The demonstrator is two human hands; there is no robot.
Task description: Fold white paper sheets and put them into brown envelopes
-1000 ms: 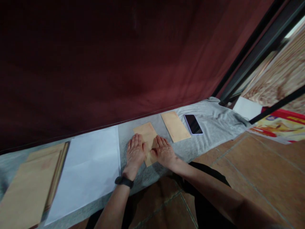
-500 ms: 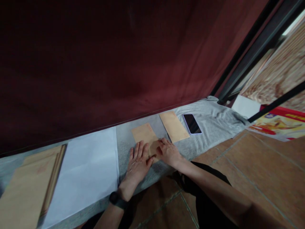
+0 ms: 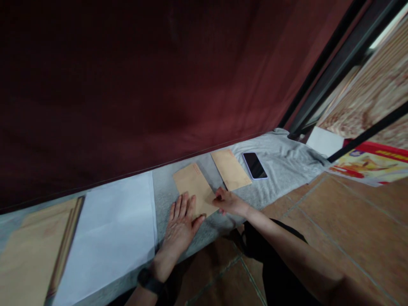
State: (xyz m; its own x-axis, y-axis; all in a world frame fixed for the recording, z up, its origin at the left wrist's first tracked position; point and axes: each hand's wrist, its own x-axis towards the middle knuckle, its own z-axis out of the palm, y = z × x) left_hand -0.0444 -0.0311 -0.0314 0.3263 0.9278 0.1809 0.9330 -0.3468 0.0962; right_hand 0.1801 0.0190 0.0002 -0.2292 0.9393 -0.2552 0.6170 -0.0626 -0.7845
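Evidently, a tan rectangular paper envelope lies on the grey cloth-covered worktop under the left hand, grip spread, the right hand curled at its right edge, pinch unclear.

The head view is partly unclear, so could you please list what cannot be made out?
In the head view:
Envelope under the left hand: left edge partly covered by that hand.
Whether the right hand pinches it: its curled shape hides this.
Envelope's red print: too small to read.
Brown paper stack: cut off by the left and bottom picture edges.
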